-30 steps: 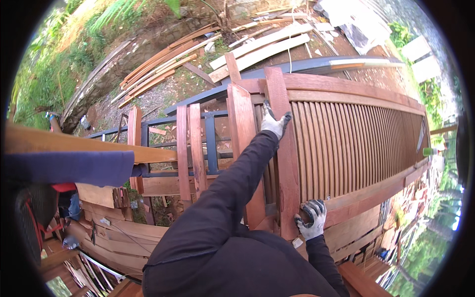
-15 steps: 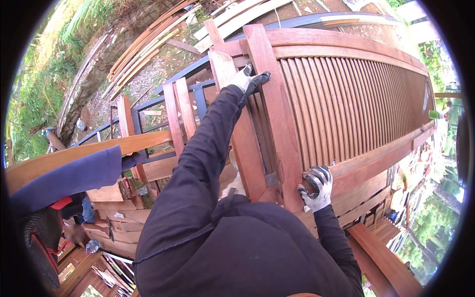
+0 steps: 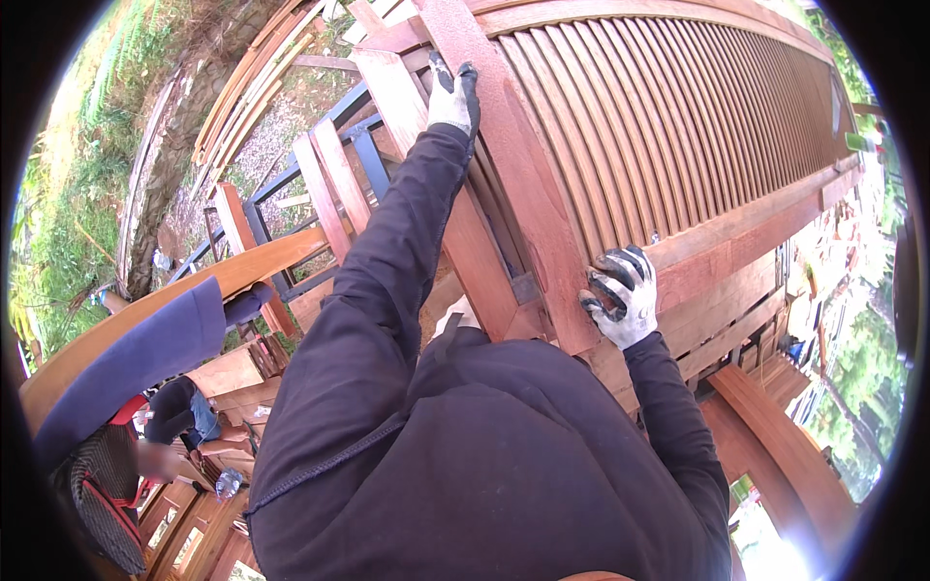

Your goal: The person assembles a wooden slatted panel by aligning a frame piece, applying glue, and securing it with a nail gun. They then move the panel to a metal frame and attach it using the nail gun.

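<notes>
A long slatted wooden panel, its many parallel slats set in a reddish-brown frame, lies in front of me. My left hand, in a white glove with dark grip patches, holds the far part of its left end rail. At the panel's near left corner, my right hand, gloved the same way, curls its fingers over the frame edge. Part of each grip is hidden behind the wood. A second wooden frame piece lies just left of the end rail, below my left forearm.
Left of me, a curved wooden beam carries a blue cloth. Upright boards lean near a dark metal frame. Long planks lie on the ground beyond. Another person is at lower left. Large timber stands at right.
My view has shifted, and the panel's left end sits higher and further left in the picture. Both hands stay on the panel. The person at lower left shows more fully.
</notes>
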Motion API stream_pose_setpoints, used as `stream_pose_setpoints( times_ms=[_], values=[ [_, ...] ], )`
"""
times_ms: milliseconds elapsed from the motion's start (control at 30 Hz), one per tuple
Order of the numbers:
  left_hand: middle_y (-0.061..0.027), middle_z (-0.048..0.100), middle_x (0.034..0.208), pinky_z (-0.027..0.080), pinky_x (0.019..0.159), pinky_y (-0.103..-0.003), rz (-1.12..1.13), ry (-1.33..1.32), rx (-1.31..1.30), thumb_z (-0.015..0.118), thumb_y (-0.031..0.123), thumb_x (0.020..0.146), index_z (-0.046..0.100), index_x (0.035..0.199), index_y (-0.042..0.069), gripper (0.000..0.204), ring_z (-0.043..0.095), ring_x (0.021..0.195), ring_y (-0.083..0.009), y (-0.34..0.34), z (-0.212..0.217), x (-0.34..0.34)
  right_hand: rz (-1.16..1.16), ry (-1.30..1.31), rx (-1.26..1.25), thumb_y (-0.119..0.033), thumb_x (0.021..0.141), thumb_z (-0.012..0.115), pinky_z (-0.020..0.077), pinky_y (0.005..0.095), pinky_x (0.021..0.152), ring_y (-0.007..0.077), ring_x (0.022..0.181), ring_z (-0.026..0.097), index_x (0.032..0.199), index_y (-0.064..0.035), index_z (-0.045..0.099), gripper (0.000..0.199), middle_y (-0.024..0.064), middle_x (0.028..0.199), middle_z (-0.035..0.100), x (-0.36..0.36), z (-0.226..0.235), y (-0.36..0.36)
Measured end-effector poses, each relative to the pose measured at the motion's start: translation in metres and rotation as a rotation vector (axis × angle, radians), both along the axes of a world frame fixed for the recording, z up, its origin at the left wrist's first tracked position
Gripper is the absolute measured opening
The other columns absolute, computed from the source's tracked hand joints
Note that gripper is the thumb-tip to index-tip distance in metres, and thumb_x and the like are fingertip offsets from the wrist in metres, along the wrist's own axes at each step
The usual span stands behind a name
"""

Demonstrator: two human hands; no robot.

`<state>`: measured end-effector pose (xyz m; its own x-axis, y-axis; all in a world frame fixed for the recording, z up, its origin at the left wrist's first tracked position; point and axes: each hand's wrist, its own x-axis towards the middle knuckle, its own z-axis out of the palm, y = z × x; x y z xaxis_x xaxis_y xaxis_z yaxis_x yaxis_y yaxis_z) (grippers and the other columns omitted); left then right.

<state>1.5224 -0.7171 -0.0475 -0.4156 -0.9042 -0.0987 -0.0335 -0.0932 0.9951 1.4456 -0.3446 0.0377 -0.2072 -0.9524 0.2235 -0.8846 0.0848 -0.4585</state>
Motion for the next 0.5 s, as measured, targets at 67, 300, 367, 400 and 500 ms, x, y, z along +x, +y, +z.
stream_pose_setpoints(
  times_ms=[67, 300, 367, 400, 500],
  values=[
    [-0.0261, 0.039, 0.154, 0.033, 0.114, -0.035, 0.037, -0.150, -0.067, 0.051, 0.024, 0.102, 0.011, 0.159, -0.003, 0.074, 0.044, 0.138, -0.0346, 0.002, 0.010, -0.005, -0.014, -0.005, 0.008, -0.022, 0.068, 0.086, 0.0407, 0.0549, 0.106, 0.0305, 0.117, 0.055, 0.107, -0.0190, 0.066, 0.044, 0.0049, 0.117, 0.059, 0.000, -0.001, 0.002],
    [-0.0298, 0.037, 0.154, 0.032, 0.116, -0.037, 0.086, -0.246, -0.196, 0.051, 0.029, 0.102, 0.028, 0.153, -0.006, 0.066, 0.042, 0.140, -0.0402, 0.003, 0.001, -0.003, -0.033, -0.011, 0.015, -0.023, 0.068, 0.086, 0.0409, 0.0545, 0.106, 0.0312, 0.117, 0.054, 0.105, -0.0186, 0.066, 0.042, 0.0061, 0.117, 0.058, 0.001, -0.003, 0.004],
    [-0.0307, 0.037, 0.154, 0.031, 0.117, -0.037, 0.078, -0.214, -0.242, 0.051, 0.032, 0.102, 0.028, 0.153, -0.005, 0.067, 0.040, 0.142, -0.0411, -0.002, -0.007, 0.000, -0.020, -0.010, 0.013, -0.023, 0.068, 0.085, 0.0411, 0.0544, 0.106, 0.0314, 0.117, 0.054, 0.104, -0.0184, 0.066, 0.041, 0.0064, 0.117, 0.058, 0.000, -0.001, 0.001],
    [-0.0305, 0.037, 0.154, 0.031, 0.117, -0.037, 0.082, -0.230, -0.207, 0.050, 0.032, 0.102, 0.028, 0.154, -0.005, 0.068, 0.041, 0.141, -0.0406, -0.003, -0.010, 0.002, -0.013, -0.009, 0.011, -0.023, 0.068, 0.085, 0.0411, 0.0543, 0.106, 0.0314, 0.117, 0.054, 0.104, -0.0183, 0.066, 0.040, 0.0064, 0.117, 0.058, 0.000, 0.000, 0.001],
    [-0.0297, 0.040, 0.152, 0.032, 0.116, -0.037, 0.089, -0.253, -0.174, 0.050, 0.033, 0.102, 0.027, 0.154, -0.004, 0.068, 0.043, 0.140, -0.0395, -0.004, -0.015, 0.000, -0.017, -0.011, 0.001, -0.023, 0.068, 0.085, 0.0412, 0.0542, 0.106, 0.0315, 0.117, 0.054, 0.103, -0.0180, 0.066, 0.040, 0.0062, 0.117, 0.058, 0.000, -0.001, 0.002]
  ],
)
